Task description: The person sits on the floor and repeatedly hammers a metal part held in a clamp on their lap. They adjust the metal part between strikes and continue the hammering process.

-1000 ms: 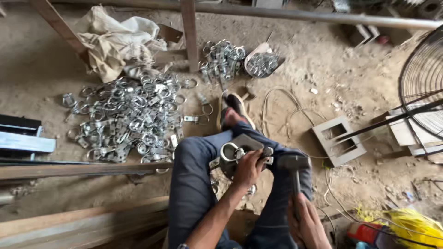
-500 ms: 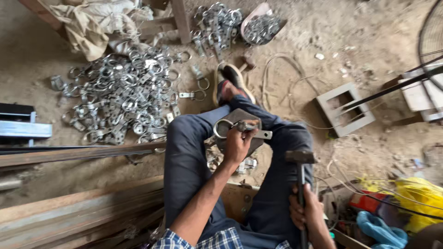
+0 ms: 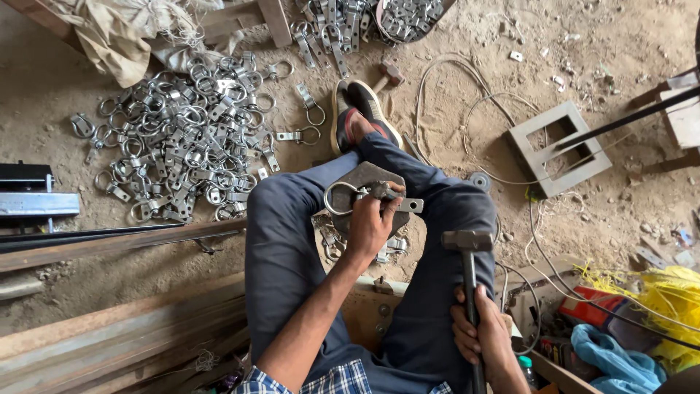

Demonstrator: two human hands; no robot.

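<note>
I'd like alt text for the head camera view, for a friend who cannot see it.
Seen from above, a seated person's left hand holds a metal ring clamp on a plate between the knees, while the right hand grips a hammer. A pile of similar clamps lies on the dirt floor.

A crumpled tan sack (image 3: 109,33) lies on the dirt floor (image 3: 452,44) at its far left corner. A red flat package (image 3: 590,310) sits near the right edge, beside yellow plastic wrapping (image 3: 667,299) and a blue plastic bag (image 3: 612,365).
</note>
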